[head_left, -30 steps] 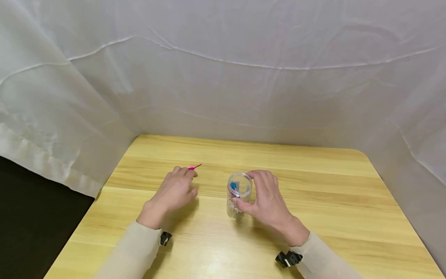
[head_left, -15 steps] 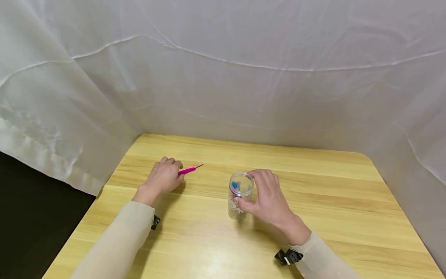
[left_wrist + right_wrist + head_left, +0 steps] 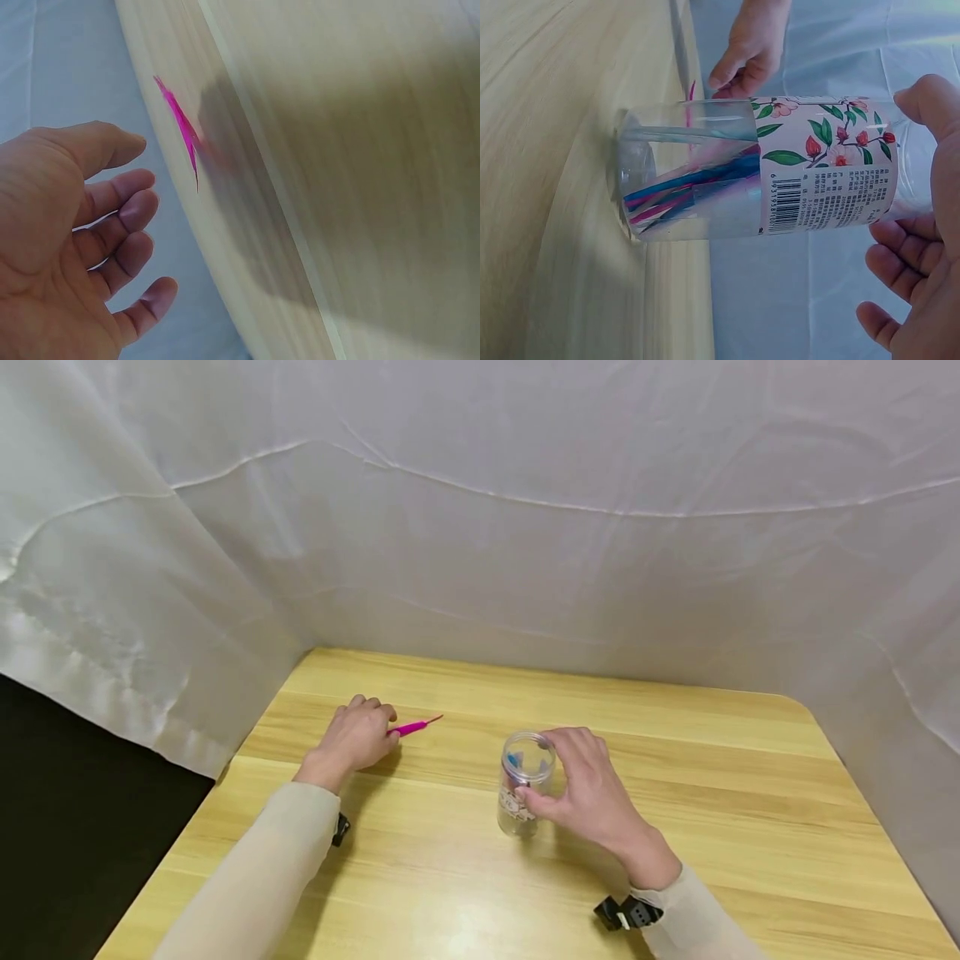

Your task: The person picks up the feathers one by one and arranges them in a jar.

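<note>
Two hands at work on the wooden surface (image 3: 675,760), white sheeting (image 3: 525,527) hung behind its far and side edges. Clear jar (image 3: 525,785) stands upright near the middle, floral label, blue and pink sticks inside. Right hand (image 3: 592,793) curled round the jar, thumb on its near side. Left hand (image 3: 356,739) has swung out from beside the jar toward the left edge over the last second; wrist view shows its fingers (image 3: 124,217) loosely spread, holding nothing. Pink stick (image 3: 415,726) lies flat just beyond them, toward the far edge. Judgement: pick-up pending.
</note>
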